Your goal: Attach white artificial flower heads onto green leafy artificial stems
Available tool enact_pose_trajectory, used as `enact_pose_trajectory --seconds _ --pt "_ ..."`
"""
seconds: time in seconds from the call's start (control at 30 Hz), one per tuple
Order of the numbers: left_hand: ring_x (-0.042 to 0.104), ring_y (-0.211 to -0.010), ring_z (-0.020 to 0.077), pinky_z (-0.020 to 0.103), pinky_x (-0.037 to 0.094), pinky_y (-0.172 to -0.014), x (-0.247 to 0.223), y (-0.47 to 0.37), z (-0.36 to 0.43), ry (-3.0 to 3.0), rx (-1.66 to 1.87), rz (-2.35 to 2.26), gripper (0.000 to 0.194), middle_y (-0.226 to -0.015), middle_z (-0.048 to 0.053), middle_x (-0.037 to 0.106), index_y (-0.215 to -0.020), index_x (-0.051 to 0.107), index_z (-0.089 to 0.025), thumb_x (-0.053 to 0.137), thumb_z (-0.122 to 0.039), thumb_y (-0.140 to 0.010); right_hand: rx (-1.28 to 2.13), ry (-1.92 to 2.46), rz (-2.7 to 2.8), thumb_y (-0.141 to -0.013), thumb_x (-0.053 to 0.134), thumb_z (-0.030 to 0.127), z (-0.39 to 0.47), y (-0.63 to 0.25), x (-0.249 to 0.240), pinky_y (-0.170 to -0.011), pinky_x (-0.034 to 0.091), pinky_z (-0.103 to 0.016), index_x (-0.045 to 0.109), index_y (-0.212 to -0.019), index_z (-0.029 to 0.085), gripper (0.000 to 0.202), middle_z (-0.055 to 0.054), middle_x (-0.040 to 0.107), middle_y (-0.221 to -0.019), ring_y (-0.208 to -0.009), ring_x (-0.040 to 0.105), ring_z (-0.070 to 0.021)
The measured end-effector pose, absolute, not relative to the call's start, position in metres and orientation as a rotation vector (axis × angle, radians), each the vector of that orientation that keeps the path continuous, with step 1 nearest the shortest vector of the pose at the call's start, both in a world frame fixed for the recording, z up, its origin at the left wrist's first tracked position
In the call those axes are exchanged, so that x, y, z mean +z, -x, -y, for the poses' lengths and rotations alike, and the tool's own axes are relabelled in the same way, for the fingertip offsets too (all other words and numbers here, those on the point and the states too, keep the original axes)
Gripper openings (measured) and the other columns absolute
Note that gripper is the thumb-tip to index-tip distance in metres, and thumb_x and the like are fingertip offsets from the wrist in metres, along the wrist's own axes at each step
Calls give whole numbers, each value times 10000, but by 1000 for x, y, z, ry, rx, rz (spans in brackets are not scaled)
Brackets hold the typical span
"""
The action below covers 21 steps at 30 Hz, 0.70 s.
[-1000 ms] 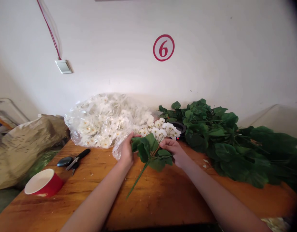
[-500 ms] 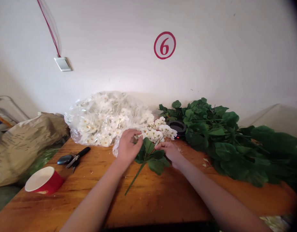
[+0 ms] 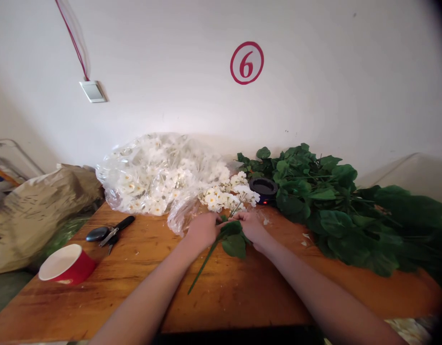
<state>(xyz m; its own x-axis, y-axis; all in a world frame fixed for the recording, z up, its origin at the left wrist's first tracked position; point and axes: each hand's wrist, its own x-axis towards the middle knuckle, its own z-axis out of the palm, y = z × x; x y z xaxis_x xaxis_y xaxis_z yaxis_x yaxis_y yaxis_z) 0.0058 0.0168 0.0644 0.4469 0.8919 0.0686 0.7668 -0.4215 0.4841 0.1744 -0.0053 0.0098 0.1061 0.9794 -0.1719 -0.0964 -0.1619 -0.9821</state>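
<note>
Workstation as relayed to me from the head camera, read from left to right. At the far left I see a brown sack [image 3: 37, 215] beside the counter [image 3: 127, 268]. On the counter's left part stands a red cup [image 3: 79, 268] with a pale inside; behind it lie a dark rounded object [image 3: 96, 234] and a black-handled metal tool [image 3: 115, 232], close together. Above, a switch [image 3: 93, 91] is fixed to the wall, with a red cord [image 3: 73, 39] running up from it. A clear plastic bag [image 3: 163, 172] full of white blooms rests against the wall, its loose edge reaching down just beside the left hand [image 3: 202, 231]. The fingers of this hand are bent inward and closed on a leafy spray [image 3: 235, 246]; their tips are partly hidden. The spray is at the centre, between the two hands, its bare green stem slanting down toward the near left. Beyond it I note loose white flowers [image 3: 221, 199], thin stalks pointing toward the fingers. The right hand [image 3: 255, 230] pinches the spray's upper part, fingers closed; I cannot tell exactly which stalks they grip. Behind this hand sits a round black dish [image 3: 266, 197] with a lit red light [image 3: 265, 202]. A heap of green leaves [image 3: 335, 215] covers the counter's right part.
</note>
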Motion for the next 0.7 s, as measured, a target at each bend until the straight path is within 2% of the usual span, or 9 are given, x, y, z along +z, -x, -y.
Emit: enact_pose_trajectory --seconds 0.1,0.4,0.7 --pt "624 -753 207 263 394 -653 62 -5 -19 -2290 411 -1362 137 -816 82 702 -815 716 -208 594 -268 -800 1266 1321 1010 -586 760 300 6 -173 9 -509 373 -253 601 -631 180 204 23 593 -542 -497 499 -122" --pt "567 -682 155 239 352 -608 57 -12 -20 -2306 522 -1357 63 -759 31 655 -808 659 -192 631 -236 -774 1247 1271 1018 -583 781 409 2 -176 7 -511 325 -249 578 -618 179 309 30 563 -528 -485 448 -105" --pt "591 -807 210 287 392 -706 57 -18 -10 -2412 539 -1419 87 -850 76 654 -854 643 -182 596 -161 -785 1148 1250 1172 -635 750 450 1 -179 5 -527 317 -258 567 -619 189 319 31 536 -554 -517 429 -112"
